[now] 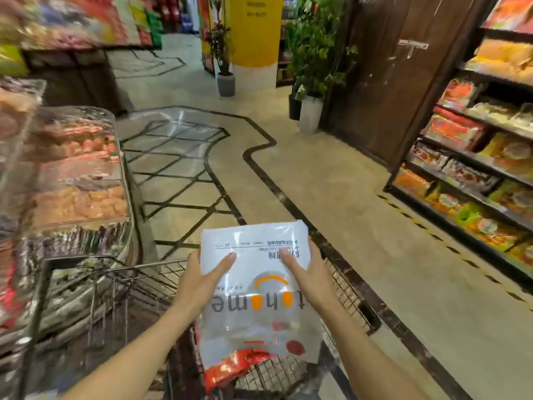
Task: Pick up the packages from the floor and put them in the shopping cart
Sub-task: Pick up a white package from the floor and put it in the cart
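A white plastic package (253, 287) with grey and orange lettering is held flat over the wire shopping cart (138, 281). My left hand (202, 281) grips its left edge, thumb on top. My right hand (308, 278) grips its right edge the same way. Under the package's near end, a red crinkled packet (230, 368) lies inside the cart basket. The cart's bottom beneath the white package is hidden.
A clear-fronted display of snacks (72, 174) stands close on the left, touching the cart's side. Shelves of packaged food (476, 168) line the right. Tiled floor (360, 203) stretches ahead; potted plants (311, 82) and a yellow pillar (253, 33) stand farther back.
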The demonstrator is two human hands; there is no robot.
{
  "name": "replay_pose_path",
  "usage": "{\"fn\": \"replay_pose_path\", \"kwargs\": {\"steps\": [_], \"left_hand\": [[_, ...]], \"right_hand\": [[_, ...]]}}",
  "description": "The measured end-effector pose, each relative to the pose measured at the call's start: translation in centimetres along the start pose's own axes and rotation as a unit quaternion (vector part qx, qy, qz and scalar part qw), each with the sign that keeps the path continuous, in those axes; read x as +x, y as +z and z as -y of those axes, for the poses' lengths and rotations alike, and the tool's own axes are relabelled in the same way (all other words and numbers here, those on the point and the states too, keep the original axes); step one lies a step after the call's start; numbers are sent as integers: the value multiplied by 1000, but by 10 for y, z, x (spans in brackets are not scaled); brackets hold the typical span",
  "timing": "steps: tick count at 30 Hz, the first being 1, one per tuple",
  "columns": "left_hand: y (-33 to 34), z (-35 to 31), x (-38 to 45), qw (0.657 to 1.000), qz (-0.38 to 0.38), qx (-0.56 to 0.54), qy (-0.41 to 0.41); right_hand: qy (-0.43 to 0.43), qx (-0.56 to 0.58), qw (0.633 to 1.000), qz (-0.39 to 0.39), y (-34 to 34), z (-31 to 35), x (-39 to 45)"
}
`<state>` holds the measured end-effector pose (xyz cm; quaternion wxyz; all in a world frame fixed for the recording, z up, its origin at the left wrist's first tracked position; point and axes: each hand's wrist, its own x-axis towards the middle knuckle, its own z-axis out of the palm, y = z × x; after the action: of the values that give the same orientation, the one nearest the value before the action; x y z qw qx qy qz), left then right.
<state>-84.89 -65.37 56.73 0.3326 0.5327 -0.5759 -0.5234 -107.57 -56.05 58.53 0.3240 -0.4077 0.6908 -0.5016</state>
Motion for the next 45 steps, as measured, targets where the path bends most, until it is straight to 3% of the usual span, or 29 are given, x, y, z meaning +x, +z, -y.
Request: {"fn": "replay_pose_path", "kwargs": {"steps": [7, 16, 24, 33, 38, 42, 45], "left_hand": [[38, 64, 37, 994, -60, -7, -96], [56, 187, 43, 965, -88, 20, -246], [69, 273, 83, 951, -119, -7, -287], [66, 320, 102, 932, -149, 21, -331], [58, 300, 97, 937, -162, 119, -284], [30, 239, 89, 936, -97, 280, -190], [-5, 191, 79, 891, -56, 439, -101]], "right_hand": [[61, -18, 993, 99, 23, -91, 79], [167, -69, 961, 208, 75, -208, 98], [216, -75, 944, 236, 121, -301, 128], [278, -68, 917, 276, 159, -335, 142], [227, -203, 908, 288, 167, -310, 146], [65, -293, 916, 266, 163, -252, 145], [-65, -345, 880, 320, 164, -199, 149]]}}
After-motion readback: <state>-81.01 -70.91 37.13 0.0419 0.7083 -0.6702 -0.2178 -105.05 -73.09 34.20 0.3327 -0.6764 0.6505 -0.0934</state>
